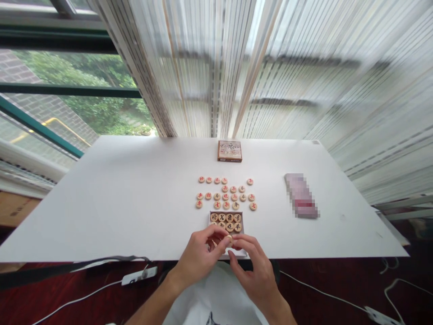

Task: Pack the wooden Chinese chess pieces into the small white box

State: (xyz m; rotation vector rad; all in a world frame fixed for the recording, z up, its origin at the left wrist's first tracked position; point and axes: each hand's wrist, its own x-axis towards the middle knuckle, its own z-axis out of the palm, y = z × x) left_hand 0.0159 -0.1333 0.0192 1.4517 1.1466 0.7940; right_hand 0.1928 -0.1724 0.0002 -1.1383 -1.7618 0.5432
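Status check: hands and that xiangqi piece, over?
Left hand pinching wooden xiangqi piece. Right hand close beside it. Tray of pieces just beyond.

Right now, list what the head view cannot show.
Head view:
- Near end of the shallow cardboard tray: hidden by the left hand and right hand.
- Round wooden disc between the hands: face hidden by fingers.
- Pink rectangular packet: pixelated.
- Loose wooden discs: characters too small to read.

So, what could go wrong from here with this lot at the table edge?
The tray sits at the edge of the white table under the hands, so a knock might tip it off. The round wooden xiangqi piece pinched by the left hand could slip and roll. The loose pieces lie close together, so a drop might scatter them.
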